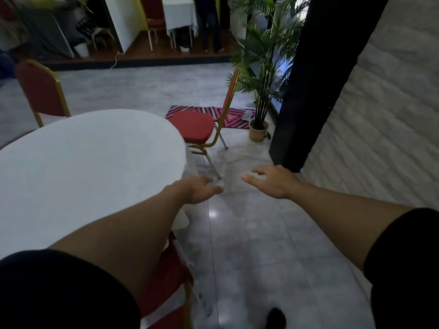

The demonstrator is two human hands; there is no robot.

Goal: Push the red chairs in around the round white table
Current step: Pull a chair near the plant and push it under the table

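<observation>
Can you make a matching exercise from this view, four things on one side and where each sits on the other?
Things:
1. red chair with gold frame
2. potted green palm
3. pink zigzag rug
4. round white table

Places:
A. flat on the floor, far side of the chair
B. left foreground
C. seat partly out at the table's right edge
D. beside the black pillar

Pairs: 1-C, 2-D, 3-A, 4-B

Grey tiled floor, white brick wall, potted palm (beside a striped rug).

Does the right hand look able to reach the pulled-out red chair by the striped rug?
Probably yes: the right hand is open, with only bare floor between it and the red chair.
</observation>
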